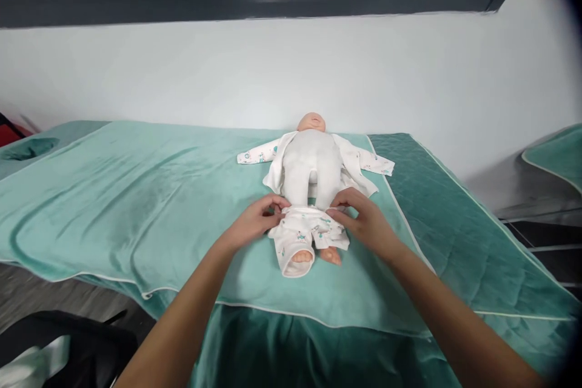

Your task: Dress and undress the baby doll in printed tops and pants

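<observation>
A baby doll [313, 160] lies on its back, head toward the wall, with a white cloth body. Its white patterned jacket [274, 173] hangs open, the sleeves spread to both sides. White patterned baby pants [297, 236] are bunched around the doll's lower legs. One foot [301, 256] shows inside a leg opening and the other foot [330, 255] sticks out below the cloth. My left hand [264, 216] pinches the waistband at its left edge. At the right edge of the waistband, my right hand [357, 216] pinches it between thumb and fingers.
A light green blanket [113, 206] covers the bed, over a darker green quilted cover [491, 254] on the right. Behind stands a white wall [204, 73] beneath a dark window frame [318, 0]. A black chair [91, 345] with cloth on it is at lower left.
</observation>
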A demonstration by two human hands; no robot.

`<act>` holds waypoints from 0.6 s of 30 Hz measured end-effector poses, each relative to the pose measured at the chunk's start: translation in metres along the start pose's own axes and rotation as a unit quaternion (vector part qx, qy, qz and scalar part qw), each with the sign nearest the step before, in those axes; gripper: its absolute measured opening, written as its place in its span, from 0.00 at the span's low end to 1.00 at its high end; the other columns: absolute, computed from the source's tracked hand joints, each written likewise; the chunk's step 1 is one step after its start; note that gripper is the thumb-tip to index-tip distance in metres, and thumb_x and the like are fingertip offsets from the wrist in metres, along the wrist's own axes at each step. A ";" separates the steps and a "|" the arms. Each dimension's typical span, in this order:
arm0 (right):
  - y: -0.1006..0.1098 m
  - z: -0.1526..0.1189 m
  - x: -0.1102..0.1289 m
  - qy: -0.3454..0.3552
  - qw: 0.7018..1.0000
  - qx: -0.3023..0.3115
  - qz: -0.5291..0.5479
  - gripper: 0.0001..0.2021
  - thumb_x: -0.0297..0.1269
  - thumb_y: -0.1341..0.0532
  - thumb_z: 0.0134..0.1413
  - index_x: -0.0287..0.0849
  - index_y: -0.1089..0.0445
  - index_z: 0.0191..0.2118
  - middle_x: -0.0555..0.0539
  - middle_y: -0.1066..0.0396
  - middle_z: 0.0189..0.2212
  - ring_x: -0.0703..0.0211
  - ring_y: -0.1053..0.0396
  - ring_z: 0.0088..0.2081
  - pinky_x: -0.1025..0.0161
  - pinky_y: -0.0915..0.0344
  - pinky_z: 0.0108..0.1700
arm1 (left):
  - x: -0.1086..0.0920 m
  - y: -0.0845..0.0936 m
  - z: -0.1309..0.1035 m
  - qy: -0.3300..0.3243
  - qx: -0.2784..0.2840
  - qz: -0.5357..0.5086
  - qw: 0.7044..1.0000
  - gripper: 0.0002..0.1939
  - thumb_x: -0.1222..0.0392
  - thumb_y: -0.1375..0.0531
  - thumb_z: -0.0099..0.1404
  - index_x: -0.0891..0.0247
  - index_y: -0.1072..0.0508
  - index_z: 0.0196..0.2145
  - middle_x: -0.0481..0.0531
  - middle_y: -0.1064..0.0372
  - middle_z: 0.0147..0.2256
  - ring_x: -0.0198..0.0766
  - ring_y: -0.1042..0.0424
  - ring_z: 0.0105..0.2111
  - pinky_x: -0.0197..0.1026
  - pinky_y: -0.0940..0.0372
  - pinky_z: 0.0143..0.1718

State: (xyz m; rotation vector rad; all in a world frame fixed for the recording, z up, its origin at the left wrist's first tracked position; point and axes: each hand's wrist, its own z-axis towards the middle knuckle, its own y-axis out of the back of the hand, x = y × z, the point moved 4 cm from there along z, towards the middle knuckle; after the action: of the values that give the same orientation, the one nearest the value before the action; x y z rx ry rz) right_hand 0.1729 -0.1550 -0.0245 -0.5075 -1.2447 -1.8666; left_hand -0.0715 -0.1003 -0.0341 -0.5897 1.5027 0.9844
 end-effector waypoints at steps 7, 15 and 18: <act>0.001 -0.015 0.011 0.061 0.993 0.056 -0.080 0.08 0.46 0.36 0.58 0.50 0.28 0.40 0.44 0.31 0.41 0.49 0.34 0.46 0.52 0.35 0.48 | -0.017 0.001 -0.012 -0.019 0.037 0.076 0.996 0.04 0.62 0.37 0.56 0.60 0.25 0.32 0.51 0.29 0.34 0.38 0.32 0.33 0.38 0.36 0.35; 0.006 -0.001 0.018 0.045 0.989 0.115 -0.082 0.07 0.42 0.43 0.65 0.48 0.29 0.42 0.46 0.29 0.42 0.55 0.30 0.42 0.59 0.34 0.43 | -0.006 0.013 0.018 -0.083 -0.186 0.164 0.965 0.03 0.64 0.43 0.60 0.60 0.32 0.34 0.48 0.32 0.33 0.36 0.34 0.32 0.39 0.39 0.36; 0.009 -0.001 0.016 0.037 0.990 0.110 -0.081 0.06 0.39 0.42 0.64 0.48 0.30 0.44 0.47 0.29 0.43 0.56 0.30 0.42 0.59 0.34 0.44 | 0.003 0.010 0.031 -0.129 -0.253 0.220 0.933 0.03 0.66 0.44 0.61 0.60 0.34 0.35 0.48 0.35 0.32 0.35 0.38 0.30 0.38 0.42 0.35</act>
State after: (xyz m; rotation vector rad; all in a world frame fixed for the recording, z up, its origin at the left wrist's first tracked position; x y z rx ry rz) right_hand 0.1707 -0.1636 -0.0089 -0.2210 -1.4556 -1.8331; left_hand -0.0633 -0.0681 -0.0328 -0.4593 1.1617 1.7585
